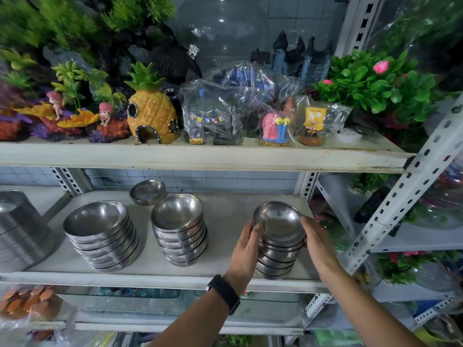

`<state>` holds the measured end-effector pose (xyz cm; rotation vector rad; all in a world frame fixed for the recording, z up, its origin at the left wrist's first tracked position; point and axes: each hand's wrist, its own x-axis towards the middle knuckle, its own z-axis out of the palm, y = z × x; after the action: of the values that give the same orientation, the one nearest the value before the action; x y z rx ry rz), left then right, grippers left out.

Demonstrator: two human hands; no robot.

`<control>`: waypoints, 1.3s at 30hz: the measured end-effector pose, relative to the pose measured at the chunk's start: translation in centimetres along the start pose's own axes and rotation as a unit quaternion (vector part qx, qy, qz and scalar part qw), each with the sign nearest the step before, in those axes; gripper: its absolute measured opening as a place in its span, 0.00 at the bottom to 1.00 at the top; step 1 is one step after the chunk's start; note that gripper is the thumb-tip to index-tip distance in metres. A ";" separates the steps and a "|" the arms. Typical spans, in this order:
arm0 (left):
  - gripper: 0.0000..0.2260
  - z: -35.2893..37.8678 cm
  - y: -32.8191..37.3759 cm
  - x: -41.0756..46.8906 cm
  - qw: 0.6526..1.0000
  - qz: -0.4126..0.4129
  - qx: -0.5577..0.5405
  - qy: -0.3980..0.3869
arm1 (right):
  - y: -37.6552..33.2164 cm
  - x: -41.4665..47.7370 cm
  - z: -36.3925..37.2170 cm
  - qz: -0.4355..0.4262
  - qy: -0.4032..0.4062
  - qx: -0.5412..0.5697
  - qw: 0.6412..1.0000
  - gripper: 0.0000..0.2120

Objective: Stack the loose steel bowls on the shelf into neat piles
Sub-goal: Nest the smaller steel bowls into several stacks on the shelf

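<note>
Here I am squaring up the right pile (278,249), which stands on the shelf (225,280) well right of the middle pile (179,229); even pressure from both sides should line up the rims without tipping it. My left hand (246,242) cups one flank and my right hand (317,242) wraps the other, thumb by the top rim. One loose bowl (147,192) sits just behind the middle pile.

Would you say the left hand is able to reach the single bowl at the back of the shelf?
Probably yes, once the left hand lets go of the right pile: the single bowl sits behind the middle pile, with bare shelf leading to it.
</note>
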<state>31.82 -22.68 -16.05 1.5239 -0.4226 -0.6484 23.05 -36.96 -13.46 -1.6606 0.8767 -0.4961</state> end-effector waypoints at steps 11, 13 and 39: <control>0.17 0.1 0.3 0.1 1.000 -0.010 -0.016 0.007 | 1.0 0.1 1.7 0.073 -0.034 0.169 0.982 0.16; 0.16 0.1 0.4 0.1 1.000 -0.006 -0.019 0.003 | 1.1 0.1 1.7 0.073 -0.041 0.166 0.983 0.17; 0.23 0.9 -0.4 1.3 1.000 0.017 -0.014 0.018 | 1.2 0.1 1.3 0.075 -0.045 0.139 0.986 0.12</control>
<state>32.23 -24.16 -16.60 1.4968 -0.4109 -0.5973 23.70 -36.32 -14.93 -1.3423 0.8196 -0.4162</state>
